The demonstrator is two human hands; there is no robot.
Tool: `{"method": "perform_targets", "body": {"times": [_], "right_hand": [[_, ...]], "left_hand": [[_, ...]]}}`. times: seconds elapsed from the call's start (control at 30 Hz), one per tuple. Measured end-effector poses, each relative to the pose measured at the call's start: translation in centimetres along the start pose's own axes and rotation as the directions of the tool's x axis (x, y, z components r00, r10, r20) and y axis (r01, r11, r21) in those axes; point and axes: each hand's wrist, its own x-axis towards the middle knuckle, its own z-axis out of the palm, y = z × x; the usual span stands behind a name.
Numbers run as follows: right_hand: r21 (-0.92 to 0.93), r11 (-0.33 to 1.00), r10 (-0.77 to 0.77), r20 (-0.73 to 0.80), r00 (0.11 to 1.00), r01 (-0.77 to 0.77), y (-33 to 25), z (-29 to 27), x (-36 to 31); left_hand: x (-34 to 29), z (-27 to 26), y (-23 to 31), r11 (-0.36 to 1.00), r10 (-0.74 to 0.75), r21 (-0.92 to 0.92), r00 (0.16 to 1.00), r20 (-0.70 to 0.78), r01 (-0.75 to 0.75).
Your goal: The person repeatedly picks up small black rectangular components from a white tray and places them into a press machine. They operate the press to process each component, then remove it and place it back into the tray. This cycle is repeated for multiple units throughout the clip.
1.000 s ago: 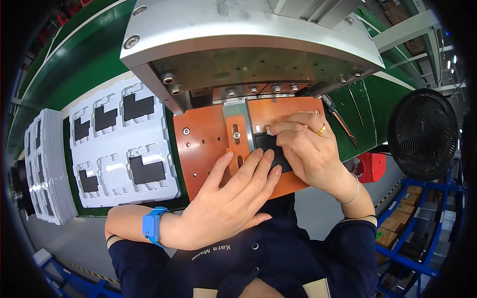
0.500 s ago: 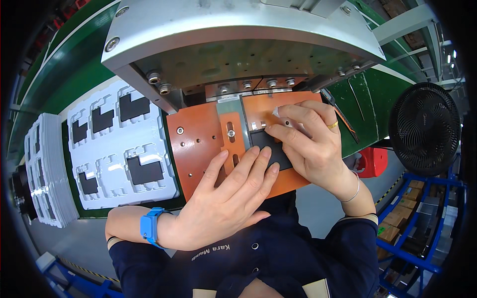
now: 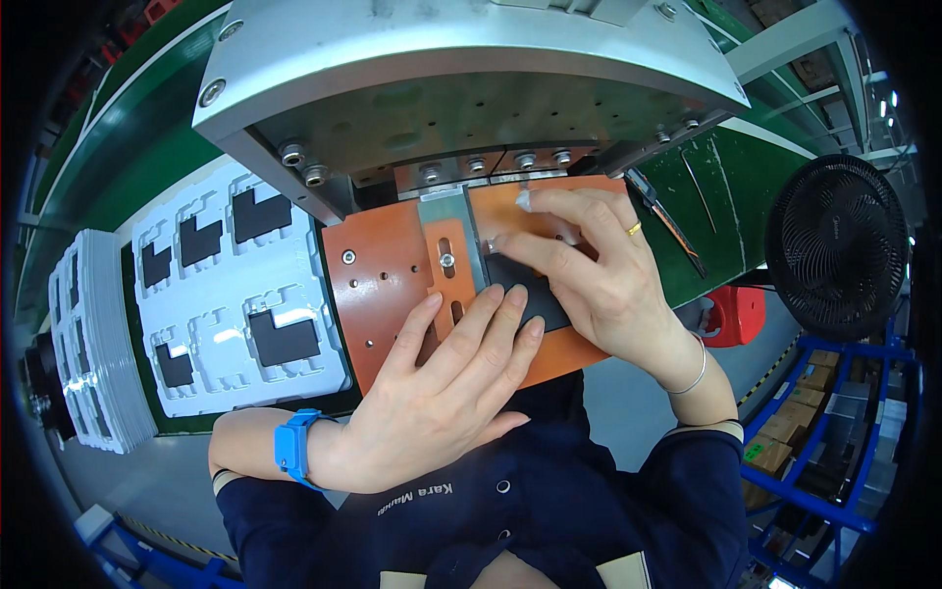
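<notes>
My left hand (image 3: 440, 401) lies with fingers stretched and spread, its fingertips on a black sheet piece (image 3: 538, 293) and beside a slotted orange bar (image 3: 446, 260). The black piece rests on an orange base plate (image 3: 378, 240); the hands cover part of it. Over its right side bends my right hand (image 3: 610, 280), fingers apart, the forefinger tip by a small shiny spot at the piece's upper edge. Something white covers or sticks to another fingertip of that hand. My right thumb is mostly hidden.
A grey metal press frame (image 3: 471, 74) stands just beyond the plate. At left are a white tray (image 3: 211, 329) with several black cut pieces and a stack of trays (image 3: 98, 344). A cutter knife (image 3: 667, 226) and thin rod (image 3: 699, 191) lie right, near a black fan (image 3: 837, 250).
My right hand's fingers have shifted left and spread farther apart, the forefinger reaching toward the black piece's upper left corner. My left hand stays pressed in place.
</notes>
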Motion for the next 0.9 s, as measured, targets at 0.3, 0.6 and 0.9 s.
{"method": "perform_targets", "body": {"times": [0.3, 0.6, 0.9], "right_hand": [[0.014, 1.0, -0.017, -0.063, 0.998, 0.018, 0.1, -0.4, -0.1], [0.233, 0.969, 0.065, 0.077, 0.995, -0.082, -0.4, -2.3, -2.9], [0.276, 0.961, 0.004, 0.017, 1.0, -0.009, 2.3, -1.0, 0.9]], "left_hand": [[0.2, -0.2, 0.0, 1.0, -0.005, -0.016, 1.0, 0.022, 0.006], [0.2, -1.3, -0.6, 0.97, -0.053, -0.233, 0.996, 0.066, 0.067], [1.9, -1.5, -3.9, 0.961, -0.103, -0.255, 0.994, 0.04, 0.11]]}}
